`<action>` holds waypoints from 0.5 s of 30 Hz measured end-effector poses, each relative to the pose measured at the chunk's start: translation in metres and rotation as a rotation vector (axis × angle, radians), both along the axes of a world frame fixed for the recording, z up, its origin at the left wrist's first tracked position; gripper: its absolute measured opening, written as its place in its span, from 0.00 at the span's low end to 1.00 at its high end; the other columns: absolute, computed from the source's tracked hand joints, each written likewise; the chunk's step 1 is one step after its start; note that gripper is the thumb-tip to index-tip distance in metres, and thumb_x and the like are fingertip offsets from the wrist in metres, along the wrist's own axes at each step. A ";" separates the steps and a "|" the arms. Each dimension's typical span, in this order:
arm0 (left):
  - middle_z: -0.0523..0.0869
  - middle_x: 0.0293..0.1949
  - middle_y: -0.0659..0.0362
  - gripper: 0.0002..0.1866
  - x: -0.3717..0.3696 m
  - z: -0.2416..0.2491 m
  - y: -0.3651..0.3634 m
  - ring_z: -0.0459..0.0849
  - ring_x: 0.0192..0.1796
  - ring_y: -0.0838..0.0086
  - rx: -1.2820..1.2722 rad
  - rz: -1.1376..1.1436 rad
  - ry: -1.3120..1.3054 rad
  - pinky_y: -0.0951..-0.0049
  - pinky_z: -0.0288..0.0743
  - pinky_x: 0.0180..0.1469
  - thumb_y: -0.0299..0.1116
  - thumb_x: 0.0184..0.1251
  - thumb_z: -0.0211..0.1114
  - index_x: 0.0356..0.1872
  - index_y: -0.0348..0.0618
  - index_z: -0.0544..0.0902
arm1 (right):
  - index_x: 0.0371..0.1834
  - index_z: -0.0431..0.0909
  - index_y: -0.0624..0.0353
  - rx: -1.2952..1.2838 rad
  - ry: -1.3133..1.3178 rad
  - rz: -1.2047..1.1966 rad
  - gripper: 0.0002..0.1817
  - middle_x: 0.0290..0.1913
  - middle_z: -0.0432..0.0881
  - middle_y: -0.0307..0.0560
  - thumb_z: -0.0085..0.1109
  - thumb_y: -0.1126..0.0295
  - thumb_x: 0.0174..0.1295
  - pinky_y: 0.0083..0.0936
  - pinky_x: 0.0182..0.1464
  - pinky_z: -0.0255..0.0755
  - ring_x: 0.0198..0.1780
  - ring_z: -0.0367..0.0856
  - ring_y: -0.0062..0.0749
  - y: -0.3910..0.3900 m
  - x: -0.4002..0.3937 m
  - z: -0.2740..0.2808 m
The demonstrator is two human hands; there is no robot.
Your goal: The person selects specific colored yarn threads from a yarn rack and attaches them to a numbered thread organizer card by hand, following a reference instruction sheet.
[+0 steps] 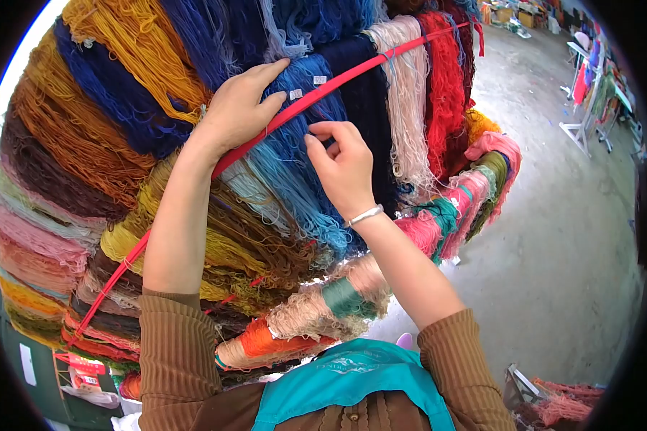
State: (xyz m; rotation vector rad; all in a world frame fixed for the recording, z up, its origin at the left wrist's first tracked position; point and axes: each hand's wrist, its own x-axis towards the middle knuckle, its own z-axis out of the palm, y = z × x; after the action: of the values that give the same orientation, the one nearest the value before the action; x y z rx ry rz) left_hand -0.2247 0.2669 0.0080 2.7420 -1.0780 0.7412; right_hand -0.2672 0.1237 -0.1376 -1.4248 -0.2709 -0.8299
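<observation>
While my left hand [241, 108] lies spread over the hanging yarn, its thumb well apart from the fingers, my right hand [341, 161] hovers lower and to the right with the fingers curled. The tips of that thumb and forefinger come close to each other; I cannot tell whether they pinch a thread.

The blue skein [323, 108] hangs beside my left fingers and reaches down behind my right hand, next to a navy skein [370, 111]. A long red strip [338, 79] runs slantwise across the yarn, passes behind my left forearm and shows again at the lower left. Two small white tags [320, 80] sit on the blue yarn just above the strip, one of them near my left thumb tip.

Farther right hang a cream skein [410, 108] and a bright red skein [444, 100]; golden yarn [133, 43] hangs at the upper left. Below my hands, beige, green and orange yarn bundles [349, 298] wrap a lower bar. I wear a silver bracelet [366, 215] on my right wrist, brown ribbed sleeves [176, 345] and a teal apron [352, 388]. Grey floor [532, 302] stretches away to the right.
</observation>
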 end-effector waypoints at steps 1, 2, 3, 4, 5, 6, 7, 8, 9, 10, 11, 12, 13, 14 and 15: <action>0.80 0.62 0.43 0.27 0.000 0.000 0.000 0.79 0.64 0.54 -0.008 0.000 0.005 0.65 0.69 0.67 0.27 0.64 0.56 0.67 0.37 0.73 | 0.39 0.83 0.59 0.000 -0.001 -0.001 0.08 0.34 0.82 0.44 0.67 0.69 0.59 0.26 0.31 0.72 0.26 0.79 0.28 0.003 0.006 0.001; 0.80 0.62 0.43 0.27 0.001 0.000 0.000 0.79 0.64 0.54 -0.009 0.000 0.003 0.65 0.69 0.67 0.27 0.64 0.56 0.67 0.37 0.73 | 0.38 0.84 0.59 0.014 0.006 0.003 0.08 0.34 0.82 0.45 0.67 0.68 0.59 0.28 0.32 0.73 0.27 0.80 0.31 0.006 0.014 0.000; 0.80 0.61 0.42 0.27 0.001 0.001 0.000 0.79 0.64 0.55 -0.031 -0.002 0.029 0.66 0.69 0.67 0.27 0.64 0.55 0.67 0.37 0.74 | 0.37 0.84 0.60 0.029 0.012 0.009 0.08 0.33 0.82 0.46 0.66 0.68 0.59 0.30 0.33 0.74 0.28 0.81 0.35 0.008 0.020 0.001; 0.80 0.61 0.42 0.27 0.001 0.002 0.000 0.80 0.63 0.56 -0.053 -0.003 0.053 0.67 0.69 0.66 0.26 0.64 0.54 0.66 0.37 0.74 | 0.35 0.84 0.61 0.028 0.036 0.018 0.08 0.31 0.83 0.48 0.66 0.68 0.59 0.32 0.35 0.75 0.30 0.82 0.40 0.009 0.022 0.005; 0.80 0.61 0.42 0.27 0.000 0.003 -0.001 0.80 0.63 0.56 -0.054 0.000 0.049 0.67 0.69 0.66 0.26 0.64 0.54 0.66 0.37 0.74 | 0.35 0.84 0.61 0.027 0.033 0.021 0.08 0.31 0.83 0.48 0.66 0.68 0.59 0.32 0.35 0.75 0.30 0.82 0.40 0.009 0.026 0.006; 0.81 0.61 0.42 0.27 0.000 0.003 -0.001 0.80 0.63 0.58 -0.091 0.002 0.087 0.69 0.69 0.66 0.25 0.63 0.52 0.66 0.36 0.75 | 0.34 0.84 0.61 0.032 0.052 0.061 0.07 0.31 0.83 0.49 0.65 0.69 0.58 0.31 0.35 0.75 0.29 0.82 0.39 0.008 0.030 0.006; 0.81 0.61 0.41 0.28 -0.001 0.003 -0.002 0.80 0.62 0.60 -0.128 0.004 0.124 0.70 0.69 0.66 0.24 0.62 0.51 0.66 0.36 0.75 | 0.34 0.84 0.62 0.037 0.070 0.101 0.07 0.31 0.84 0.49 0.65 0.69 0.58 0.30 0.35 0.75 0.29 0.82 0.38 0.008 0.032 0.006; 0.81 0.61 0.41 0.28 -0.002 0.005 -0.002 0.80 0.62 0.60 -0.130 0.008 0.119 0.70 0.69 0.66 0.24 0.62 0.51 0.66 0.36 0.75 | 0.33 0.84 0.62 0.094 0.073 0.107 0.06 0.29 0.84 0.48 0.64 0.71 0.58 0.26 0.33 0.74 0.28 0.82 0.32 0.008 0.033 0.005; 0.81 0.60 0.42 0.28 -0.003 0.006 -0.003 0.81 0.61 0.61 -0.150 0.018 0.138 0.70 0.69 0.66 0.23 0.61 0.50 0.66 0.36 0.75 | 0.34 0.84 0.62 0.128 0.069 0.111 0.06 0.29 0.84 0.46 0.64 0.72 0.58 0.25 0.33 0.73 0.27 0.81 0.29 0.006 0.035 0.005; 0.82 0.60 0.42 0.29 -0.005 0.007 -0.003 0.81 0.60 0.62 -0.169 0.027 0.158 0.71 0.69 0.66 0.23 0.59 0.49 0.65 0.36 0.75 | 0.34 0.84 0.62 0.163 0.066 0.113 0.05 0.28 0.84 0.45 0.64 0.72 0.58 0.23 0.32 0.73 0.27 0.80 0.26 0.003 0.035 0.005; 0.82 0.60 0.42 0.29 -0.006 0.008 -0.004 0.81 0.60 0.62 -0.171 0.027 0.156 0.71 0.69 0.66 0.23 0.59 0.49 0.65 0.36 0.75 | 0.36 0.84 0.63 0.195 0.078 0.148 0.06 0.27 0.84 0.41 0.64 0.72 0.59 0.21 0.32 0.72 0.26 0.78 0.19 0.000 0.035 0.004; 0.82 0.59 0.43 0.29 -0.008 0.008 -0.004 0.81 0.60 0.62 -0.197 0.020 0.186 0.71 0.69 0.65 0.22 0.59 0.49 0.65 0.36 0.75 | 0.36 0.84 0.63 0.194 0.077 0.147 0.06 0.27 0.84 0.41 0.64 0.72 0.59 0.21 0.32 0.72 0.26 0.78 0.19 -0.001 0.035 0.003; 0.83 0.58 0.43 0.30 -0.008 0.009 -0.005 0.82 0.59 0.62 -0.223 0.014 0.216 0.71 0.69 0.65 0.22 0.58 0.48 0.65 0.37 0.75 | 0.37 0.85 0.64 0.209 0.102 0.200 0.07 0.28 0.84 0.40 0.64 0.72 0.60 0.20 0.30 0.71 0.26 0.78 0.18 -0.001 0.034 0.002; 0.83 0.58 0.43 0.30 -0.008 0.009 -0.005 0.82 0.59 0.62 -0.223 0.014 0.216 0.71 0.69 0.65 0.22 0.58 0.48 0.65 0.37 0.75 | 0.38 0.85 0.64 0.225 0.128 0.254 0.07 0.28 0.85 0.40 0.63 0.72 0.62 0.19 0.29 0.71 0.25 0.77 0.16 -0.002 0.033 0.002; 0.83 0.58 0.44 0.29 -0.009 0.009 -0.005 0.82 0.59 0.62 -0.221 0.011 0.211 0.71 0.70 0.64 0.23 0.59 0.49 0.65 0.37 0.76 | 0.38 0.85 0.64 0.225 0.128 0.255 0.07 0.28 0.85 0.40 0.63 0.72 0.62 0.19 0.29 0.71 0.25 0.77 0.16 -0.004 0.032 0.000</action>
State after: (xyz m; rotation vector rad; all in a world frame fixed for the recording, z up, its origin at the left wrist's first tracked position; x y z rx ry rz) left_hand -0.2332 0.2624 0.0173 2.5704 -0.8822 0.5221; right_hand -0.2355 0.1196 -0.1374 -1.1978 -0.2465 -0.5403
